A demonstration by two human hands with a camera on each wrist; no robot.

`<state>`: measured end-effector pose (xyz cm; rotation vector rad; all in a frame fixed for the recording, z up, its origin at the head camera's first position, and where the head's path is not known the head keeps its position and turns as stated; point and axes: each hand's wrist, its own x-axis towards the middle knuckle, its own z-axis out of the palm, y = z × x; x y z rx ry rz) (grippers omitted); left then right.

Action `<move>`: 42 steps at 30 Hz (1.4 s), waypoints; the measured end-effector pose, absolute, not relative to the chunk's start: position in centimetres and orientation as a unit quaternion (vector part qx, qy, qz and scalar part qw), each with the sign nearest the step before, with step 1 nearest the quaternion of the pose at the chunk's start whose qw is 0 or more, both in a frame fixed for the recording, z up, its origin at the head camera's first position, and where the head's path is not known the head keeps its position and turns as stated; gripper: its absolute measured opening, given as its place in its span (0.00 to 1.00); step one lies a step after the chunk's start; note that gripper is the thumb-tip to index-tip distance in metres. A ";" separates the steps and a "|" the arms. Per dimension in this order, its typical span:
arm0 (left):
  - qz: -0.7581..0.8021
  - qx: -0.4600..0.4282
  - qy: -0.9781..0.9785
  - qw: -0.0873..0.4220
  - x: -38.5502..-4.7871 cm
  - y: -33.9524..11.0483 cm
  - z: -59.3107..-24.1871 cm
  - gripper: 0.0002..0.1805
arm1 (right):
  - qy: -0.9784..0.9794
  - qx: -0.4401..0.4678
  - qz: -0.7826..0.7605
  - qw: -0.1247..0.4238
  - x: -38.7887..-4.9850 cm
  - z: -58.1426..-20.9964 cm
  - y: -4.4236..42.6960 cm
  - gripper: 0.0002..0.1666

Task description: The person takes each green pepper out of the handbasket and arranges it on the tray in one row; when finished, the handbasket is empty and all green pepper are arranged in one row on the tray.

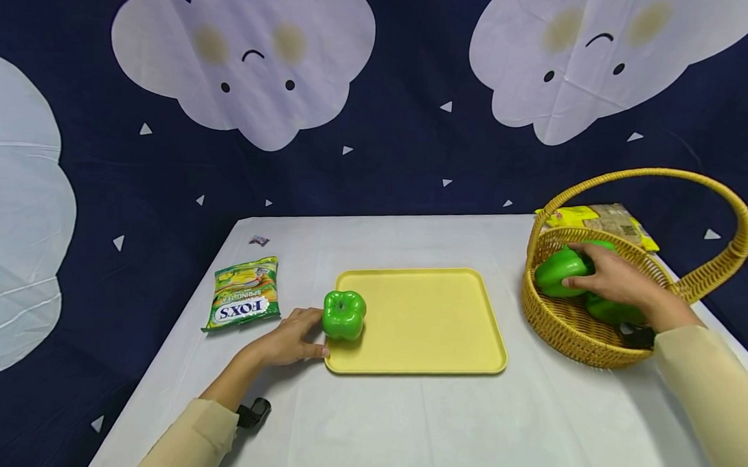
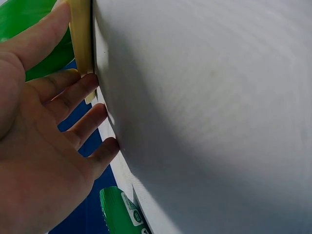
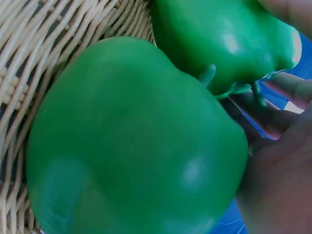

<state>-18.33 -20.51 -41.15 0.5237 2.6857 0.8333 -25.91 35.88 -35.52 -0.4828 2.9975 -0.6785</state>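
A green bell pepper (image 1: 343, 315) stands on the left end of a yellow tray (image 1: 426, 321). Beside it, the left hand (image 1: 291, 338) touches the tray's left edge with fingers spread; the left wrist view shows this hand (image 2: 44, 156) palm-on at the tray rim (image 2: 82, 39). Inside the wicker basket (image 1: 568, 336) on the right, the right hand (image 1: 616, 275) grips a green pepper (image 1: 558, 273), thumb on its near side. More green peppers lie under and behind this hand. In the right wrist view the hand (image 3: 282, 161) holds the upper pepper (image 3: 219, 44), next to a large nearer pepper (image 3: 131, 141).
A green Fox's candy bag (image 1: 245, 294) lies left of the tray, with a small wrapped candy (image 1: 259, 240) behind it. A yellow package (image 1: 597, 219) is behind the basket, whose tall handle (image 1: 648, 173) arches over it. A dark cloud-print cloth hangs behind the white table.
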 end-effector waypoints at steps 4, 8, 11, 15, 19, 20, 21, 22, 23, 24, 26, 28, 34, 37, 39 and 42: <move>0.287 0.183 0.930 0.139 -18.3 -20.5 -41.2 0.43 | 0.959 -0.158 -0.235 -0.006 -25.8 -35.5 35.9 0.44; 0.286 0.180 0.931 0.140 -18.3 -20.5 -41.2 0.44 | 0.955 -0.150 -0.253 -0.021 -25.6 -35.2 36.0 0.43; 0.285 0.176 0.931 0.141 -18.3 -20.5 -41.2 0.44 | 0.958 -0.128 -0.256 -0.013 -25.4 -34.7 36.0 0.46; 0.284 0.177 0.932 0.140 -18.3 -20.5 -41.3 0.43 | 0.962 -0.103 -0.253 -0.016 -25.2 -33.8 36.0 0.48; 0.284 0.180 0.932 0.138 -18.3 -20.5 -41.3 0.43 | 0.958 -0.099 -0.267 -0.033 -24.8 -33.1 35.9 0.47; 0.284 0.180 0.931 0.138 -18.3 -20.5 -41.3 0.43 | 0.957 -0.100 -0.271 -0.038 -24.7 -32.9 35.9 0.47; 0.285 0.181 0.931 0.138 -18.3 -20.4 -41.2 0.43 | 0.955 -0.102 -0.276 -0.043 -24.6 -32.7 35.8 0.47; 0.286 0.180 0.931 0.138 -18.3 -20.5 -41.2 0.43 | 0.954 -0.104 -0.279 -0.047 -24.5 -32.6 35.8 0.47; 0.286 0.180 0.931 0.138 -18.3 -20.5 -41.2 0.43 | 0.953 -0.106 -0.279 -0.052 -24.3 -32.5 35.7 0.46; 0.286 0.180 0.931 0.139 -18.3 -20.5 -41.2 0.43 | 0.952 -0.111 -0.280 -0.059 -24.2 -32.3 35.7 0.46; 0.287 0.180 0.931 0.139 -18.2 -20.4 -41.1 0.43 | 0.953 -0.111 -0.275 -0.069 -23.9 -32.0 35.5 0.45; 0.287 0.179 0.931 0.139 -18.3 -20.5 -41.1 0.43 | 0.953 -0.109 -0.271 -0.079 -23.5 -31.7 35.4 0.45; 0.288 0.176 0.931 0.141 -18.3 -20.4 -41.0 0.43 | 0.954 -0.101 -0.265 -0.098 -22.3 -30.8 34.6 0.46; 0.289 0.177 0.930 0.141 -18.3 -20.4 -41.0 0.43 | 0.949 -0.116 -0.273 -0.110 -21.8 -30.7 34.0 0.46; 0.289 0.178 0.930 0.141 -18.3 -20.4 -41.0 0.43 | 0.943 -0.131 -0.280 -0.120 -21.5 -30.6 33.6 0.45; 0.289 0.180 0.929 0.142 -18.3 -20.5 -41.1 0.43 | 0.936 -0.156 -0.285 -0.140 -21.2 -30.6 32.8 0.45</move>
